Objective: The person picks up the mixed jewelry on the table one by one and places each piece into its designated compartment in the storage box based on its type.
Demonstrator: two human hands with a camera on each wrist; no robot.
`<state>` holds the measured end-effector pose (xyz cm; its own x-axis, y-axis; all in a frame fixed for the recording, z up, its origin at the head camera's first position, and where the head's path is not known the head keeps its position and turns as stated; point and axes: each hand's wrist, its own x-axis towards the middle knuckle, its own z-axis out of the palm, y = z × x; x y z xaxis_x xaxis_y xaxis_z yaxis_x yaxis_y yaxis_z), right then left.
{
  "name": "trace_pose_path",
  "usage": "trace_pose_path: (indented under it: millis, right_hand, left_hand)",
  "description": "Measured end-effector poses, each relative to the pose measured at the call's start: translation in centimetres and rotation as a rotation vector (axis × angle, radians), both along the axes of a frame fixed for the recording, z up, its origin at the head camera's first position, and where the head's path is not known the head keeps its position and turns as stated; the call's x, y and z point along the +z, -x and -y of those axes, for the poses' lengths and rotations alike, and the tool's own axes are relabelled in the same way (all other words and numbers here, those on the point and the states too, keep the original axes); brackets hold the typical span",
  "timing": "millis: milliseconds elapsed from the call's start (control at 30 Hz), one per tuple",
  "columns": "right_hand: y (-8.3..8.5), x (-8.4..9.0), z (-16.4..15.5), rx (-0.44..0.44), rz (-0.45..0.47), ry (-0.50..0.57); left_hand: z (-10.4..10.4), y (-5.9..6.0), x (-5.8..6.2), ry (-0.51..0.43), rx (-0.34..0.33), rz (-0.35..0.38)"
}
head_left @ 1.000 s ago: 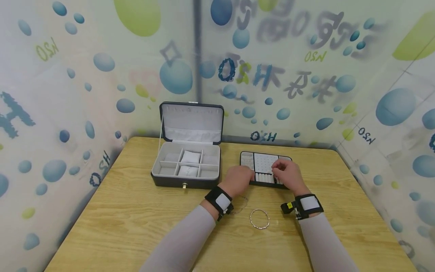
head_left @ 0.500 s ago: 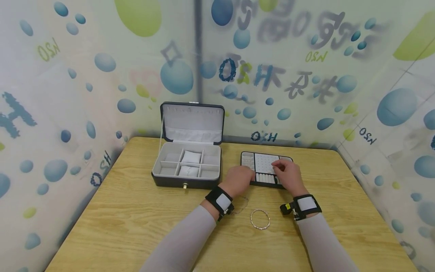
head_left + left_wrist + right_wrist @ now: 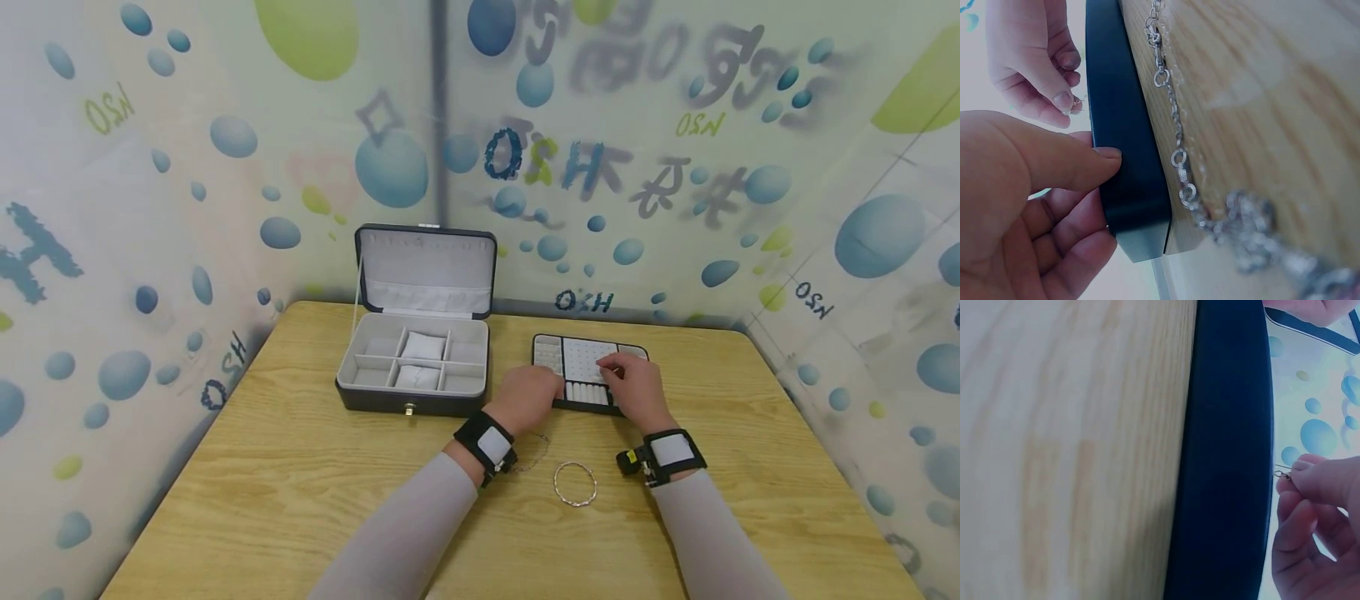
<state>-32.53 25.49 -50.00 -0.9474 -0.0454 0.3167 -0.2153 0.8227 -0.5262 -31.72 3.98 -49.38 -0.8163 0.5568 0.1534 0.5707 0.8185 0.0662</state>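
Observation:
A dark jewelry tray lies on the table, with a white perforated panel in its middle and a row of ring rolls along the front. My left hand grips the tray's front left corner, thumb on the outer wall in the left wrist view. Over the panel, my right hand pinches a tiny earring between thumb and index finger. A thin post sticks out from it in the right wrist view. A silver chain bracelet lies on the wood before the tray.
An open dark jewelry box stands left of the tray, its lid upright. Small white pillows sit in its middle compartments. A silver bangle lies between my forearms. Patterned walls rise behind and beside the table.
My right hand has shifted slightly left over the panel, its wrist turning a little inward, still pinching the earring. My left hand stays at the tray corner.

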Motion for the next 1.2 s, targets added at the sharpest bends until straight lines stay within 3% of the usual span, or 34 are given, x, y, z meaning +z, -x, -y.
trace_pose_path:
  millis: [367,1200]
  right_hand:
    - [0.34,-0.05,0.56,0.047,-0.082,-0.105]
    - [0.50,-0.09,0.98,0.035,-0.015,-0.128]
  left_hand:
    - [-0.04,0.22,-0.16,0.036,0.005,-0.010]
    - [-0.01,0.08,0.02,0.042,-0.013,-0.005]
